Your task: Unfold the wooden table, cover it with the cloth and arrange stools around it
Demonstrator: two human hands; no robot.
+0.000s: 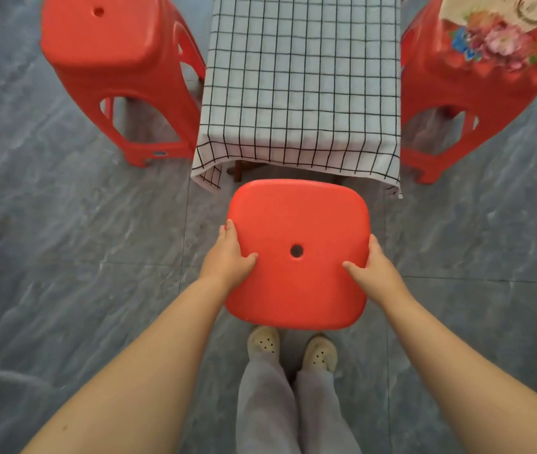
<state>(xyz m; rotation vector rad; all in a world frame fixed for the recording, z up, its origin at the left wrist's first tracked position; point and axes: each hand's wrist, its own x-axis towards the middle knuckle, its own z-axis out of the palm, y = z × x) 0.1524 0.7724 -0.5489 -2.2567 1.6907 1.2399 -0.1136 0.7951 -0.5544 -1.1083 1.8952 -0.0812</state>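
Red square plastic stool with centre hole (296, 231) at near end of checked-cloth-covered table (303, 77). Left hand (228, 257), right hand (373, 270) clamp seat's side edges, thumbs on top. Advice: set down square, centred. Two red stools flank (120, 67) (476, 77). Grey tiled floor (80, 240).

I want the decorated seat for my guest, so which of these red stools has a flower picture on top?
The stool on the table's right; the other two seats are plain red with a hole.
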